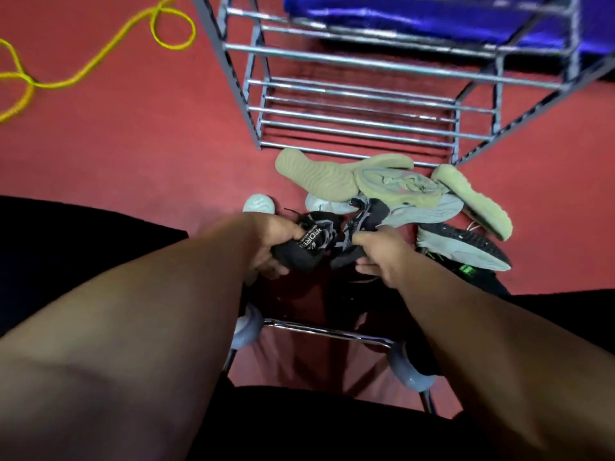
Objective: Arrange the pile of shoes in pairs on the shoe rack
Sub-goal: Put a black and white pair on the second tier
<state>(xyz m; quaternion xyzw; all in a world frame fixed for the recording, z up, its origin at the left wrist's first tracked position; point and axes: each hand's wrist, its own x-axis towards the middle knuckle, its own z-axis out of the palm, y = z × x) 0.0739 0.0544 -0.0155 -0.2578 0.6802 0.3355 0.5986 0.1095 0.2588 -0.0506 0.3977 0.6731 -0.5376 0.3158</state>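
I see two bare forearms with no sleeves, watch or rings on my left hand point(266, 242) or right hand point(382, 257). Black clothing point(83, 234) covers my legs.

It looks like a plain indoor room of a home or a gym — I cannot tell which. A smooth red floor point(133, 154) runs throughout, a bare silver metal-bar shoe rack point(359, 94) stands on it, and a loose yellow cord point(100, 58) lies coiled nearby — beside folded shiny blue fabric point(432, 15).
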